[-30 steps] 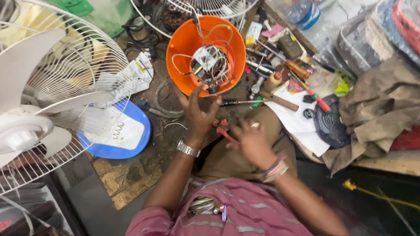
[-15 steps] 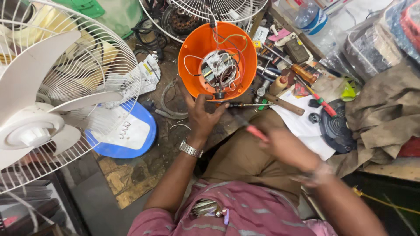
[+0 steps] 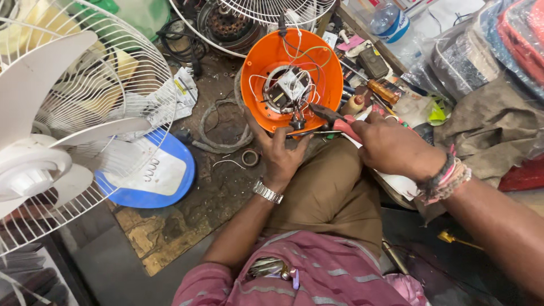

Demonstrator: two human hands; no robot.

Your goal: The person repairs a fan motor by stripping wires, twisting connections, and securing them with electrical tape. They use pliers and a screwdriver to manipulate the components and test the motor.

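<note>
An orange round fan housing [image 3: 264, 62] stands tilted on the floor, with a motor part and white, red and green wires inside. My left hand [image 3: 279, 154] grips its lower rim; a metal watch is on the wrist. My right hand [image 3: 391, 146] is shut on red-handled pliers [image 3: 335, 118], whose dark jaws reach into the housing near the wiring at its bottom. A thin screwdriver [image 3: 314, 134] lies across just below the pliers, between the two hands.
A white fan with a wire guard [image 3: 62, 113] fills the left. A blue and white fan base [image 3: 153, 175] lies beside it. Another wire guard [image 3: 266, 11] is at the top. Tools, a plastic bottle [image 3: 391, 20] and bags crowd the right.
My right hand has moved up and forward with the pliers, bringing their jaws into the orange housing. My left hand has stayed on the housing's lower rim.
</note>
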